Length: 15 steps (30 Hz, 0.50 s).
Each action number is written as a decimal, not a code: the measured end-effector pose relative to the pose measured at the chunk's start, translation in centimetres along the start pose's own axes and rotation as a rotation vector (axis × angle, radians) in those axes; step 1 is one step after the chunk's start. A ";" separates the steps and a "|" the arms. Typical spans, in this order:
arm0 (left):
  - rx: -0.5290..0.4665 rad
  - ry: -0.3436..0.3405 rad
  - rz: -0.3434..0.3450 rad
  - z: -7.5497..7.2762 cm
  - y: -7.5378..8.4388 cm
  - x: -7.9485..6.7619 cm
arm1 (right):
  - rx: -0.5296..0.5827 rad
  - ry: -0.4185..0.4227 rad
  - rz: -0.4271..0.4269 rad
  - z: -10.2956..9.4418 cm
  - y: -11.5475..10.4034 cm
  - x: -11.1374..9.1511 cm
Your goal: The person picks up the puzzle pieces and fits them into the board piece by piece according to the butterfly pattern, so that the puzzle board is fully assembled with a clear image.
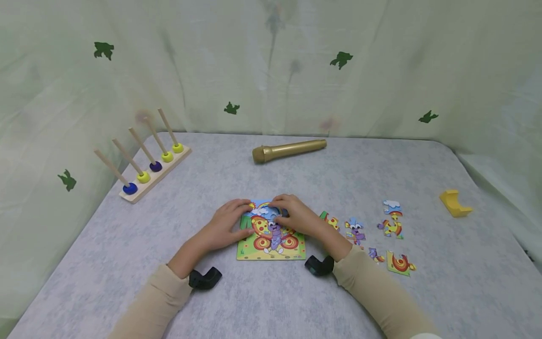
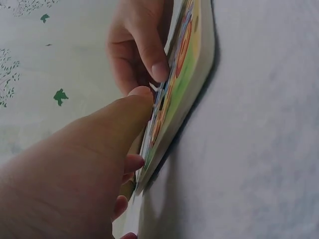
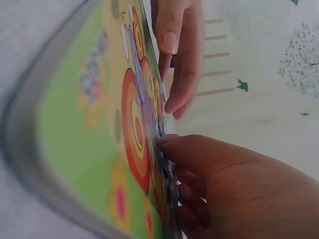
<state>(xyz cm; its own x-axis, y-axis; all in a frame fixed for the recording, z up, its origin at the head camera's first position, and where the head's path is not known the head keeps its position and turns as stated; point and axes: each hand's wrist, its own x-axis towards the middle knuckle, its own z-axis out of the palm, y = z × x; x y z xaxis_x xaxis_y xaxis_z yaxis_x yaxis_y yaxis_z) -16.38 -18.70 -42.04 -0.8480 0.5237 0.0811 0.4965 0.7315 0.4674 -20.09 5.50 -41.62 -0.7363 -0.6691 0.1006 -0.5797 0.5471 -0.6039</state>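
A square puzzle board point(image 1: 271, 255) with a purple butterfly picture lies flat on the table between both hands. My left hand point(image 1: 226, 226) rests at the board's left side, fingers extended along the upper left edge and thumb touching the picture. Over the upper right part, my right hand point(image 1: 298, 216) has its thumb and fingers bent around a blue puzzle piece point(image 1: 274, 212), seemingly pinching it; the fingers cover much of it. In the left wrist view the right hand's thumb points down at the board. The right wrist view shows the board's picture point(image 3: 134, 127) close up.
Several loose puzzle pieces point(image 1: 392, 228) lie right of the board, some near my right forearm. A gold microphone point(image 1: 290, 150) lies behind it. At the back left stands a peg stand point(image 1: 158, 176) with coloured beads. A yellow block point(image 1: 454, 205) is at the far right.
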 end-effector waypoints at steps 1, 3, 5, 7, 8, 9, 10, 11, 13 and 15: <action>-0.003 0.000 0.007 0.1 0.2 0.0 | 0.002 -0.002 -0.004 0.0 0.0 0.0; -0.002 -0.001 0.025 0.2 0.4 0.0 | 0.001 -0.005 -0.015 0.1 0.0 0.1; 0.015 -0.005 0.046 0.3 0.5 0.0 | -0.001 -0.007 -0.019 0.1 0.0 0.1; 0.038 -0.009 0.065 0.4 0.5 0.0 | 0.000 -0.008 -0.019 0.1 0.1 0.1; 0.048 -0.011 0.073 0.5 0.4 -0.1 | -0.001 -0.007 -0.020 0.1 0.1 0.1; 0.055 -0.012 0.079 0.5 0.4 -0.1 | 0.000 -0.004 -0.022 0.2 0.2 0.1; 0.060 -0.012 0.083 0.5 0.4 -0.1 | 0.002 0.001 -0.025 0.2 0.2 0.1; 0.060 -0.015 0.082 0.5 0.3 -0.1 | 0.004 0.007 -0.026 0.2 0.2 0.1; 0.058 -0.020 0.077 0.5 0.3 -0.1 | 0.002 0.020 -0.028 0.2 0.3 0.1; 0.058 -0.023 0.072 0.5 0.3 -0.1 | -0.005 0.032 -0.023 0.2 0.2 0.2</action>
<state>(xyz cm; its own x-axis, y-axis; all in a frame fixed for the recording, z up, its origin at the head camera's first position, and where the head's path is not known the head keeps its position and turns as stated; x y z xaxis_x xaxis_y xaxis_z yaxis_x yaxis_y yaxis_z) -16.06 -18.30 -42.32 -0.8055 0.5855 0.0918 0.5665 0.7151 0.4096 -20.26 5.41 -41.90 -0.7339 -0.6648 0.1395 -0.5979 0.5346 -0.5973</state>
